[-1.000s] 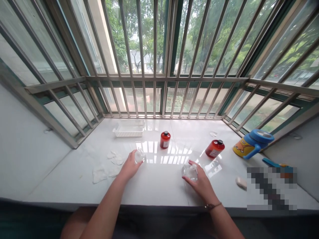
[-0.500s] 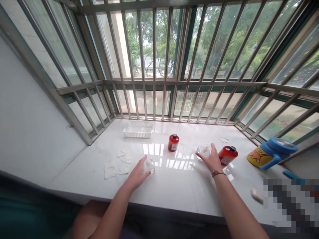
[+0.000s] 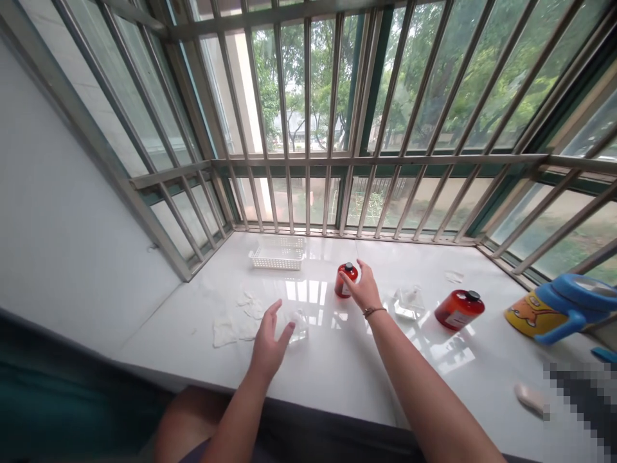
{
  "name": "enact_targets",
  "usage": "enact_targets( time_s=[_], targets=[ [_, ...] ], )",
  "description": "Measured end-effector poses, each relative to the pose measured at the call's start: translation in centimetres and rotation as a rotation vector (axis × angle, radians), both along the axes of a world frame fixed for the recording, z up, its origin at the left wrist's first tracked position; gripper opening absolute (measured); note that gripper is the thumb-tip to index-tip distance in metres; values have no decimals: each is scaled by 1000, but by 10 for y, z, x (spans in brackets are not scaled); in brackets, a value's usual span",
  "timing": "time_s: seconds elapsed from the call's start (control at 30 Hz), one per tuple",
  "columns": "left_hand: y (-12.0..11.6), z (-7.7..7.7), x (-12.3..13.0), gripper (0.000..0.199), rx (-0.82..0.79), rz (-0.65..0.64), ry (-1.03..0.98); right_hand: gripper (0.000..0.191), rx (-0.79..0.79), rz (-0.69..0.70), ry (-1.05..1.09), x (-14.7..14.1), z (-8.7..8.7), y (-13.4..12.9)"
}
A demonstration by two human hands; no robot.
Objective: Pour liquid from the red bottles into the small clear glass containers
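My left hand (image 3: 270, 339) is open, thumb and fingers apart, just left of a clear plastic container (image 3: 299, 326) standing on the white counter. My right hand (image 3: 366, 289) reaches to a small red bottle with a black cap (image 3: 343, 289). Its thumb lies across the bottle's front and its fingers stay spread at the right side; no closed grip shows. Right of that hand stands a second clear container (image 3: 409, 303) with something whitish in it. Farther right is a larger red bottle with a black cap (image 3: 459, 310).
A white perforated basket (image 3: 277, 263) stands near the window bars. Crumpled whitish pieces (image 3: 225, 333) lie on the left, another scrap (image 3: 454, 276) at the back right. A blue and yellow mug (image 3: 554, 312) and a pale oblong object (image 3: 530, 400) are on the right.
My right hand has left the right clear container and moved left to the small red bottle. My left hand has loosened from the other container. The view has shifted slightly.
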State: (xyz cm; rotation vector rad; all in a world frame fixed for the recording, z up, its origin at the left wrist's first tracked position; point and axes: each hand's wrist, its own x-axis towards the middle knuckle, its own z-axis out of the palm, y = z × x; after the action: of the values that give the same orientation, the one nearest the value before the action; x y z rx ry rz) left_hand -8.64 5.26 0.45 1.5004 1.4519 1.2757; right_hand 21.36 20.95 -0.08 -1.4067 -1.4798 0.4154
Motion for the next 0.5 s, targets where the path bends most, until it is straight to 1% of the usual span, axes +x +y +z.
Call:
enact_targets(
  time_s=[0.07,0.1,0.13,0.2,0.27,0.37,0.43,0.5],
  targets=[
    [-11,8,8,51,90,36,-39,74,-59,55,22,-8,0,17],
    [-17,12,13,45,125,36,-62,69,-82,84,31,-11,0,19],
    [-22,15,18,40,150,25,-79,65,-98,108,39,-14,-1,16],
    [-29,21,29,35,172,-27,-74,60,-110,133,58,-18,-4,-1],
    [-31,26,42,35,179,-104,-30,59,-106,138,77,-21,-8,-33],
    [-29,32,66,43,165,-231,33,56,-95,138,96,-21,-16,-97],
    [-27,35,83,55,110,-314,51,54,-100,142,126,-20,-22,-142],
    [-28,37,100,61,29,-428,49,54,-119,156,168,-20,-27,-180]
  ],
)
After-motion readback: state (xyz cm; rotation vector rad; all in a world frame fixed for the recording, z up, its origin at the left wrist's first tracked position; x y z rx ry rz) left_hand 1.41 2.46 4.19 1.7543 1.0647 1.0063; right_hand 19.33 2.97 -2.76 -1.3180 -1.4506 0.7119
